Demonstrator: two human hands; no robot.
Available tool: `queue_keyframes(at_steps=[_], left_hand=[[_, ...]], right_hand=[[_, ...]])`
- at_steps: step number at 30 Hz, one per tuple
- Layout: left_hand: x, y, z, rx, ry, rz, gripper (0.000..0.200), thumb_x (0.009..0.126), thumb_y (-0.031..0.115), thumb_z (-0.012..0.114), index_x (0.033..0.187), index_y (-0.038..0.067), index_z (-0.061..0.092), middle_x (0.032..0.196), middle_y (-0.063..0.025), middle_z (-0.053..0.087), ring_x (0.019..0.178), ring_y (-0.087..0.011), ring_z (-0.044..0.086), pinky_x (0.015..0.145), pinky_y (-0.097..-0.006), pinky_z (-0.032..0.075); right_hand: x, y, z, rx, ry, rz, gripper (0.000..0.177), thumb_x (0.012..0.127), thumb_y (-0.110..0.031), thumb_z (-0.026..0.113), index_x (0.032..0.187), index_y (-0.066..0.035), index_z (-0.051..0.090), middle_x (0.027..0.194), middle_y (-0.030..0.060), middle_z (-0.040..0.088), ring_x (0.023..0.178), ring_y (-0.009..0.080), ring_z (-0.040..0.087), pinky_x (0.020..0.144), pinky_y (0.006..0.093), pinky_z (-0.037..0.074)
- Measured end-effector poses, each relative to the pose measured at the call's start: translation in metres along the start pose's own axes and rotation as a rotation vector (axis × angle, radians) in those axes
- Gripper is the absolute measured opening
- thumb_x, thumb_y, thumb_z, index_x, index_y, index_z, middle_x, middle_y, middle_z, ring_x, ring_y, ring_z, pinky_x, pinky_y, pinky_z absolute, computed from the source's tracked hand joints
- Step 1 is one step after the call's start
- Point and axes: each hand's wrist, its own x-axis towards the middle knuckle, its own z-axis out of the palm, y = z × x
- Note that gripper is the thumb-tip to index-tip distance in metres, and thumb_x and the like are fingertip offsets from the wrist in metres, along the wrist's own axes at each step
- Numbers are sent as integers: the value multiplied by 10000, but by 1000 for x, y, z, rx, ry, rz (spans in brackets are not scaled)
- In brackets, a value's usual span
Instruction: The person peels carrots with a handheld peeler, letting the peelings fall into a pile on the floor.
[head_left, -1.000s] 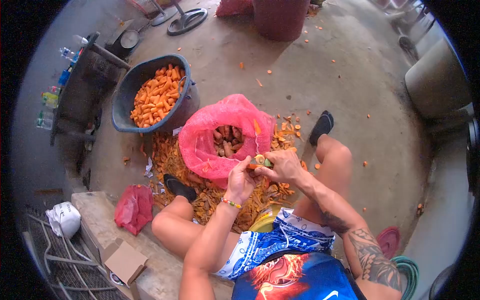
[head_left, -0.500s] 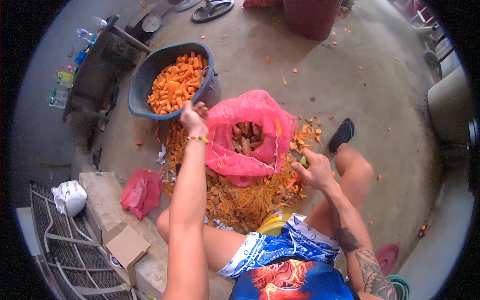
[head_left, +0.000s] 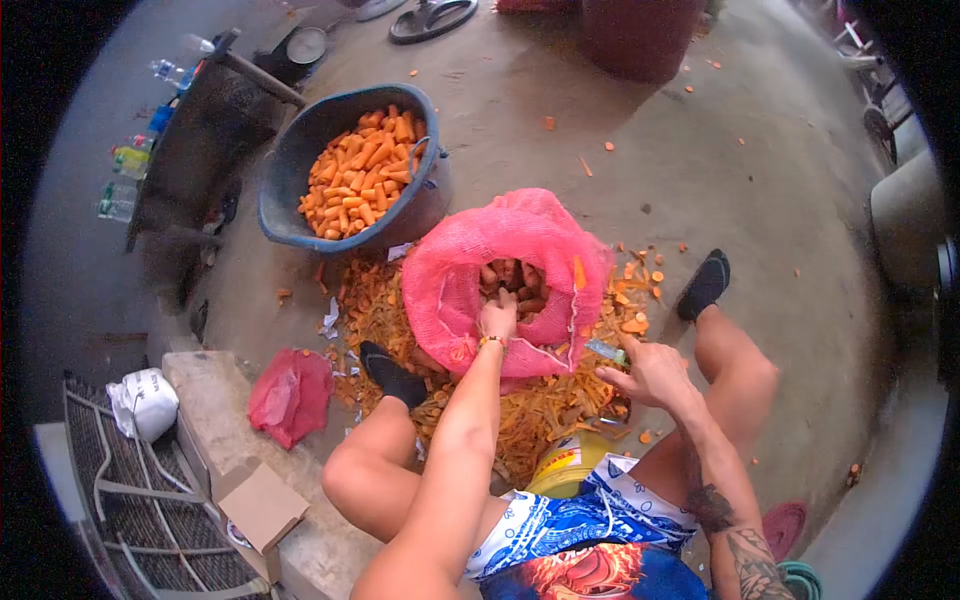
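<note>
My left hand [head_left: 498,316] reaches into the mouth of a pink mesh sack [head_left: 450,255], its extended fingers at the unpeeled carrots [head_left: 527,285] inside. Those carrots look brownish and dull, and part of the fingertips is hidden among them. To the right of the sack, my right hand [head_left: 655,375] is closed around a small green peeler [head_left: 607,351], which points left toward the sack's edge. Beyond the sack at the left, a dark blue tub [head_left: 275,190] holds a heap of peeled orange carrots [head_left: 362,175].
Peelings and carrot ends [head_left: 510,425] cover the floor around the sack. A yellow container [head_left: 565,465] stands between my legs. At the left lie a crumpled pink bag [head_left: 290,395] and an opened cardboard box [head_left: 262,505]. A dark red bin [head_left: 640,35] stands at the far side.
My left hand has moved from the tub's near rim down and right into the sack. My right hand keeps the peeler and sits slightly lower in view.
</note>
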Motion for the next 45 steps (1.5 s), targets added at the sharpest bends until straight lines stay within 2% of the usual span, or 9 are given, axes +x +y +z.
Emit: queue_keyframes(at_steps=[5,15,20,25,28,33,37,38,45], left_hand=[[-10,3,-31,-1185,-489,-187,505,929,415,436,1066,14,710,809,-86,685,716,-198,652,621,-324,504],[-169,124,-123,-528,-490,652,368,928,192,731,1241,6,679,1020,-17,666,893,-115,593,821,-292,494],[-213,121,-131,-223,-406,800,308,908,156,726,1176,5,703,986,-45,676,893,-125,601,802,-297,486],[-217,93,-104,-542,-464,487,315,991,214,630,1214,-3,684,1051,-57,709,908,-131,641,793,-280,512],[-214,83,-86,-979,-554,255,379,1068,259,461,1282,-1,636,964,-57,716,793,-125,655,715,-271,537],[-219,83,-74,-946,-638,342,413,1073,294,423,1293,0,613,923,-57,698,693,-118,628,591,-254,490],[-225,81,-75,-1066,-692,249,405,1066,291,445,1289,-1,614,911,-48,688,683,-119,623,581,-253,485],[-227,85,-72,-1089,-656,250,402,1064,290,450,1287,-1,615,904,-45,683,678,-119,620,578,-254,484],[-221,86,-78,-1102,-655,258,409,1064,298,454,1286,0,626,936,-66,683,681,-133,629,582,-251,488]], right_hand=[[6,6,15,71,48,-24,502,964,-506,576,1221,-76,597,963,270,705,958,443,683,845,536,524],[7,0,23,490,375,-226,607,965,-594,567,1257,-65,617,945,194,725,946,383,697,840,479,514],[5,1,39,705,88,-367,569,1005,-543,527,1188,-26,678,955,99,735,978,207,669,884,370,506],[-20,-13,24,664,-64,-208,510,1051,-465,483,946,-31,730,809,34,670,812,76,608,658,278,480],[-8,-4,36,898,98,-131,347,959,-374,682,1082,-50,660,907,30,683,844,110,625,725,307,506],[-4,8,45,622,454,-386,467,787,-254,872,1105,-29,613,980,116,711,880,177,680,746,350,539],[19,34,33,907,505,-156,480,777,-247,882,1141,-76,619,966,121,706,848,246,699,731,381,551],[16,28,48,533,658,-433,484,783,-247,881,1150,-79,613,970,117,710,866,229,702,732,376,551],[21,30,39,861,528,-239,485,793,-112,858,1188,-52,583,974,65,681,953,159,644,820,331,521]])
